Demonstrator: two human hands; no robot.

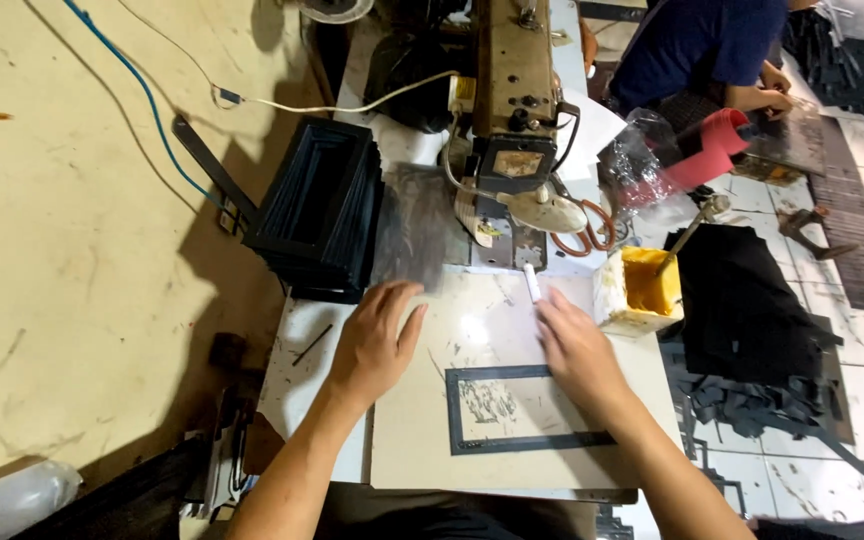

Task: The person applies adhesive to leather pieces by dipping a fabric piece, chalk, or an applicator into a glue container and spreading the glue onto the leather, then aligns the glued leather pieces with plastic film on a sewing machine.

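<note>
Pressing flat, the open left hand (377, 345) rests on the pale work board (472, 330); the right hand (577, 350), released, touches the black rectangular frame piece (512, 440), already laid beneath it, holding nothing.

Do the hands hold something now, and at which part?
Nothing is held. The left hand lies flat on the board; the right hand presses the black frame at its top edge.

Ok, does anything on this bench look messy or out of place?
The yellow glue tub is smeared down its sides, and the work board is streaked with dark marks. Black offcuts lie scattered at the right. The left hand and right hand rest flat.
</note>
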